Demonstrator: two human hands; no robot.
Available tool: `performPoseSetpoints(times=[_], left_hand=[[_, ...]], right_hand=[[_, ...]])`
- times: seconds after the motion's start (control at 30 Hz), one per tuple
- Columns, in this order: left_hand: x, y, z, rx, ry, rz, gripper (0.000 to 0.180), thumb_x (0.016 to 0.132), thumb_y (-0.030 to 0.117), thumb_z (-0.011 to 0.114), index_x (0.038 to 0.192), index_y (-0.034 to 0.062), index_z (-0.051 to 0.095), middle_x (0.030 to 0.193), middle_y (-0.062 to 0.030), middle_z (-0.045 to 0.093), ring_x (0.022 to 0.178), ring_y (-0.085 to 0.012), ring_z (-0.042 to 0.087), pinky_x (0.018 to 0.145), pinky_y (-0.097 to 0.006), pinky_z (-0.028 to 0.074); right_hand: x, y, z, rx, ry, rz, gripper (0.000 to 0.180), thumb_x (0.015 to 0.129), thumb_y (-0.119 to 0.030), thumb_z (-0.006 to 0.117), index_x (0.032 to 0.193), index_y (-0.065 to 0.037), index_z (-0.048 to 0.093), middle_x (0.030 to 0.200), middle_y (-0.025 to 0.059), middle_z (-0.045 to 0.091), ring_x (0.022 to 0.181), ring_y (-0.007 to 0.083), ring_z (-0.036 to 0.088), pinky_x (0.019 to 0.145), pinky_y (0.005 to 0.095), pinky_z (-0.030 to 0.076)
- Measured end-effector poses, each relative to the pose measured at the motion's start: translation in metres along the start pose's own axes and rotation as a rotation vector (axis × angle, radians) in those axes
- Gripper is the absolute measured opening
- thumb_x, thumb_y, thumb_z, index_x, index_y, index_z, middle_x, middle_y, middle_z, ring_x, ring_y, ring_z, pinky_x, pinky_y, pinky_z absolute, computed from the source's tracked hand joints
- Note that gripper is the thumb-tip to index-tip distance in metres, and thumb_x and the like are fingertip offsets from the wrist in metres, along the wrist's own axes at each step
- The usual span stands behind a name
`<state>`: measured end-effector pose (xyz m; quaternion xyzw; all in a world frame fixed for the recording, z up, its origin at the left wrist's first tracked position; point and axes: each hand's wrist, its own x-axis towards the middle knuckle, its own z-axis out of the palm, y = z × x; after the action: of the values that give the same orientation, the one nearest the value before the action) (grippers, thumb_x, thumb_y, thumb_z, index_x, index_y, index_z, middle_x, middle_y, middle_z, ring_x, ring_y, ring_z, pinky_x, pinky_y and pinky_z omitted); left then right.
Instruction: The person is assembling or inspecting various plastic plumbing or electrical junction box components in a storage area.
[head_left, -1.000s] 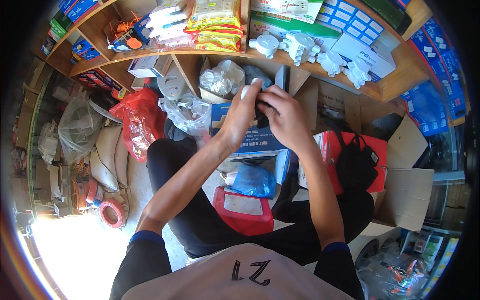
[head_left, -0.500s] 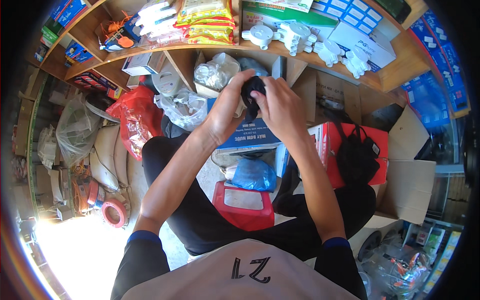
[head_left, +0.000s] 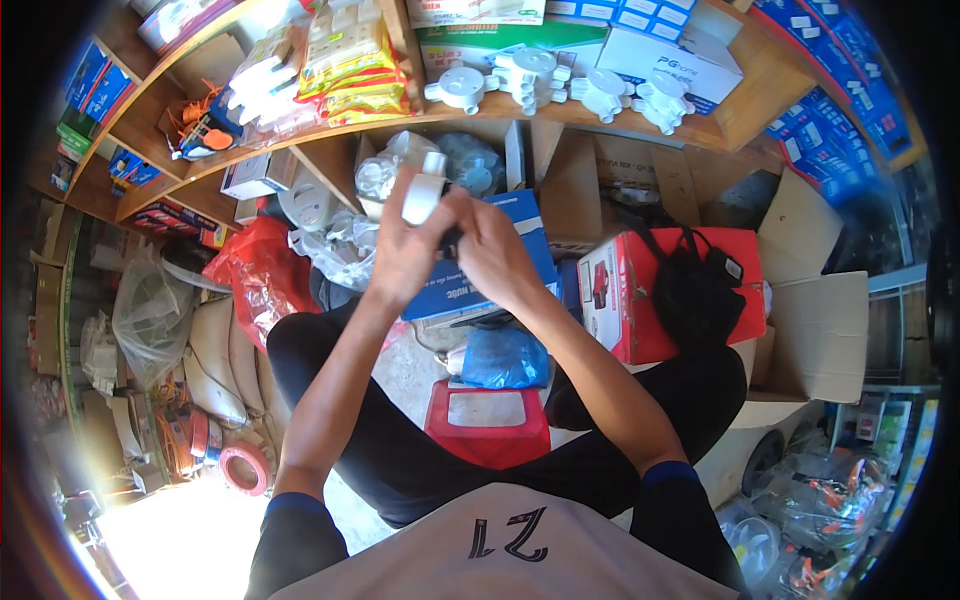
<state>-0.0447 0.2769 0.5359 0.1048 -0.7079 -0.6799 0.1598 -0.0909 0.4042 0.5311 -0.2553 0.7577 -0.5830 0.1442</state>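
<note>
In front of the shelves my left hand is closed around a white plastic pipe fitting, round with a short spout pointing up. It looks like the white round junction boxes standing in a row on the shelf above. My right hand meets the left one, its fingers closed on a small black cloth just below the fitting. The fingers cover most of the cloth. Behind both hands lies a blue carton, and clear bags of white parts sit in an open box.
A red carton with a black bag on it stands at the right, beside open cardboard boxes. Between my legs sits a red box, with a blue plastic bag behind it. A red bag lies to the left.
My hands have come down and a little left. The white fitting now shows in my left hand, and the black cloth is mostly covered by my fingers. The view has shifted to the right.
</note>
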Motion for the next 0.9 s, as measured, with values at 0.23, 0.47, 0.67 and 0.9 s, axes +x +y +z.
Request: performPoseSetpoints(times=[0.23, 0.47, 0.67, 0.9], left_hand=[[0.014, -0.008, -0.024, -0.581, -0.095, -0.470, 0.042, 0.099, 0.042, 0.057, 0.122, 0.0085, 0.065, 0.105, -0.0044, 0.070, 0.100, -0.0183, 0.068, 0.088, -0.035, 0.055], [0.006, 0.002, -0.007, -0.377, -0.163, -0.663, 0.055, 0.103, 0.060, 0.047, 0.115, 0.0087, 0.066, 0.107, -0.0078, 0.071, 0.098, -0.0194, 0.068, 0.098, -0.045, 0.052], [0.012, -0.033, -0.014, -0.224, -0.081, -0.439, 0.063, 0.107, 0.060, 0.040, 0.126, 0.0040, 0.062, 0.113, -0.0096, 0.069, 0.105, -0.0189, 0.067, 0.102, -0.041, 0.051], [0.000, 0.010, 0.001, 0.068, -0.061, -0.271, 0.071, 0.107, 0.061, 0.041, 0.139, -0.0013, 0.054, 0.135, -0.0167, 0.061, 0.124, -0.0220, 0.056, 0.112, -0.035, 0.039]], right_hand=[[0.005, -0.024, -0.045, -0.663, -0.045, -0.508, 0.074, 0.087, -0.065, 0.068, 0.118, 0.000, 0.054, 0.112, 0.0206, 0.060, 0.095, 0.0387, 0.067, 0.072, 0.0486, 0.057], [-0.002, 0.014, -0.023, -0.609, 0.006, -0.453, 0.048, 0.091, -0.049, 0.072, 0.089, -0.002, 0.063, 0.080, 0.0160, 0.064, 0.082, 0.0397, 0.068, 0.067, 0.0484, 0.052], [-0.007, 0.016, 0.008, -0.479, 0.177, -0.298, 0.056, 0.105, -0.046, 0.054, 0.075, -0.002, 0.068, 0.062, 0.0182, 0.065, 0.057, 0.0377, 0.066, 0.054, 0.0482, 0.052], [-0.006, 0.023, 0.026, -0.352, 0.332, -0.071, 0.067, 0.110, -0.048, 0.040, 0.077, 0.003, 0.068, 0.066, 0.0263, 0.065, 0.056, 0.0431, 0.064, 0.055, 0.0520, 0.051]])
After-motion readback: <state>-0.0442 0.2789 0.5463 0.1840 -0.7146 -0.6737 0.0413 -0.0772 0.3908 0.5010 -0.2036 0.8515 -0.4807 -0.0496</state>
